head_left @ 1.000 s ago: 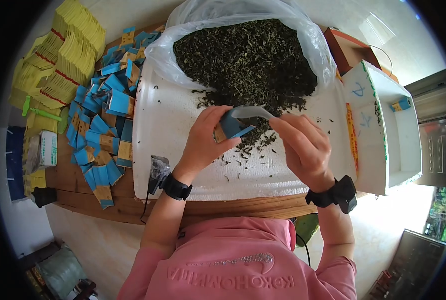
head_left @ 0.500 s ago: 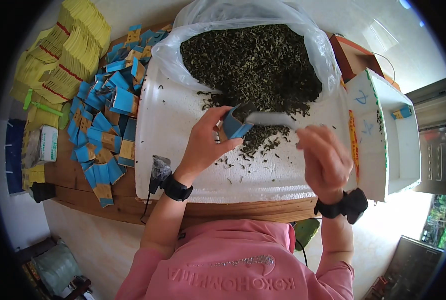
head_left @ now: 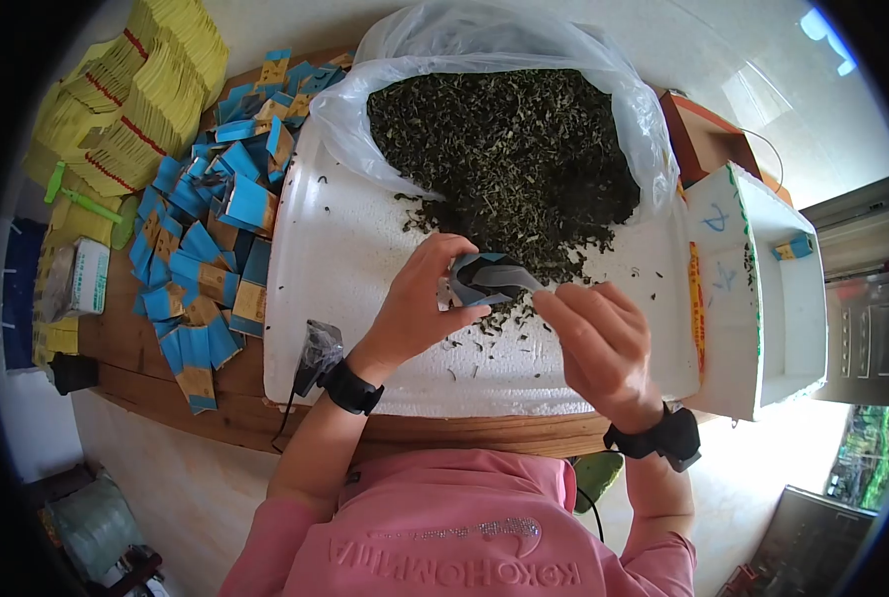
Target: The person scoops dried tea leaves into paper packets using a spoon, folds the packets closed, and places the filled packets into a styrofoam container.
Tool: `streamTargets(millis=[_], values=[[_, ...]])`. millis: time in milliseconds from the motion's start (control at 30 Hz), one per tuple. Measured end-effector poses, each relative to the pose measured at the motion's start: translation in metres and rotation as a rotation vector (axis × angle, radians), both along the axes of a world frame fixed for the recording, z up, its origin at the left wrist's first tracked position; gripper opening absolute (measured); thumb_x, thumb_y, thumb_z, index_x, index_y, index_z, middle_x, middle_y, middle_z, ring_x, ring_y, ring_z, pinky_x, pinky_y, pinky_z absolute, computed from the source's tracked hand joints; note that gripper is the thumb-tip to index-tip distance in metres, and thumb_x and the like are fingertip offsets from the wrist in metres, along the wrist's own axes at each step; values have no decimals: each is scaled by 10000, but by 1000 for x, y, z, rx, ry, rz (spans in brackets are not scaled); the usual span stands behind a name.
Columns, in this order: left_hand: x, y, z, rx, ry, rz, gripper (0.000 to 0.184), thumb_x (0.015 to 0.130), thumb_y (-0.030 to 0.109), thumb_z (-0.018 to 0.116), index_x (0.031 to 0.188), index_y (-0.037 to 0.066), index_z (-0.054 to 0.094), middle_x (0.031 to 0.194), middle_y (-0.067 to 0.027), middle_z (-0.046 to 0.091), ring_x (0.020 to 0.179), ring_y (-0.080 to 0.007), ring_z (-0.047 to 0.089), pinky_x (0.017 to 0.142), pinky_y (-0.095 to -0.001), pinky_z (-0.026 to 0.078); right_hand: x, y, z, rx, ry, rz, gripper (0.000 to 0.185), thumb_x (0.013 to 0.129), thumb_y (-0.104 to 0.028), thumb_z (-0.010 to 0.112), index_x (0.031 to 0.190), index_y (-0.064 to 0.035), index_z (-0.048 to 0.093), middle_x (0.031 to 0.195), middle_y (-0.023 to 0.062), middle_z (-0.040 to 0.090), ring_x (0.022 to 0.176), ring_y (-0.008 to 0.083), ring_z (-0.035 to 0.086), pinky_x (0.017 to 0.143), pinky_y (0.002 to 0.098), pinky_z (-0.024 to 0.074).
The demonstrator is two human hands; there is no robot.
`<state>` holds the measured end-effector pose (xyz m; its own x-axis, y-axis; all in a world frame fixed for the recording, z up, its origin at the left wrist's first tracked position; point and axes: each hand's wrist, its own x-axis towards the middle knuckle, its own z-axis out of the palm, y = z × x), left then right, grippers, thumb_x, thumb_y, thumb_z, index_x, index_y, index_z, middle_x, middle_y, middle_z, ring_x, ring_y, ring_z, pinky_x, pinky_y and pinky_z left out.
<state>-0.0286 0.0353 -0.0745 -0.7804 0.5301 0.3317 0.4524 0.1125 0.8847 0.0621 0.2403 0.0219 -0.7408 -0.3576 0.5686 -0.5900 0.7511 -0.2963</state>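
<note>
My left hand (head_left: 410, 303) is wrapped round a small blue packet (head_left: 460, 285), its open mouth tilted toward the right. In my right hand (head_left: 604, 348) is the handle of a pale scoop (head_left: 509, 278), whose head reaches into the packet's mouth. How much lies inside the packet is hard to see. Just beyond both hands, dark dried leaves (head_left: 504, 139), looking like tea, spill from a clear plastic bag (head_left: 340, 114) onto a white foam tray (head_left: 310, 269). Loose bits of leaf lie beneath the hands.
Several blue and brown packets (head_left: 204, 269) are heaped on the wooden table (head_left: 131, 348) at left, near stacked yellow packets (head_left: 166, 80) and a green tool (head_left: 86, 204). On the right stand a white foam box (head_left: 733, 298) and a brown box (head_left: 703, 139).
The scoop and my right hand have moved left and closer to me, and the scoop's head is now in the packet's mouth. The packet has come slightly nearer my body.
</note>
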Motion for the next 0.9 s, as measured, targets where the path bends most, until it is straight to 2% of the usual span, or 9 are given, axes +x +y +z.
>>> streamTargets(millis=[133,333,400,467,567,633,733,800,900], values=[[1,-1,3,-27,-53,21,608,713,124,824,1240,73,524,1208,-86,551,1113,-228,572,943,-336,467,-5,7,12,-95,34,-85,371,681,162,639,1029,35,661,879,139,653,681,271,614,599,361,501],[0,0,2,-79,-9,69,607,713,153,831,1238,70,537,1171,-70,570,1058,-206,577,855,-317,472,-12,-6,6,104,-130,-17,364,697,179,613,1026,34,670,875,150,665,743,274,655,640,330,524],[1,-1,5,-64,-7,75,597,728,115,816,1244,73,517,1163,-99,548,1030,-255,586,811,-336,515,-16,0,6,-129,29,-55,368,717,194,594,1036,30,678,881,137,669,721,235,658,630,312,525],[1,-1,5,-61,-1,83,598,724,108,820,1240,72,520,1158,-99,551,1028,-257,589,806,-337,515,-9,14,0,-307,-37,-246,247,828,142,583,1027,33,680,879,113,676,658,122,627,568,257,500],[0,0,6,-63,15,91,592,712,94,828,1222,67,530,1139,-100,563,1023,-265,595,808,-341,514,-12,36,-8,-375,-131,-386,186,855,86,598,1008,24,685,789,99,668,620,119,610,550,246,478],[-2,1,7,-74,27,92,586,704,86,832,1208,63,536,1126,-100,572,1019,-271,598,815,-345,513,-16,55,-34,-277,-145,-606,127,872,31,611,969,15,691,668,72,633,570,113,583,542,233,456],[-2,1,6,-56,69,103,567,688,78,838,1177,58,551,1100,-102,586,994,-281,602,817,-352,510,-22,67,-59,-132,-59,-676,90,883,-11,619,931,11,691,604,58,602,538,100,560,535,233,443],[-1,2,6,-33,71,116,555,686,80,835,1165,53,556,1094,-108,590,981,-290,600,816,-361,507,-33,65,-82,-170,-56,-677,109,895,-35,601,917,17,694,617,67,616,508,110,561,502,243,445],[0,2,7,-56,45,122,552,689,84,831,1168,50,558,1096,-100,592,977,-270,603,792,-347,510,-52,49,-90,-723,-467,-688,164,899,-41,553,935,45,689,645,75,631,449,151,568,426,263,444]])
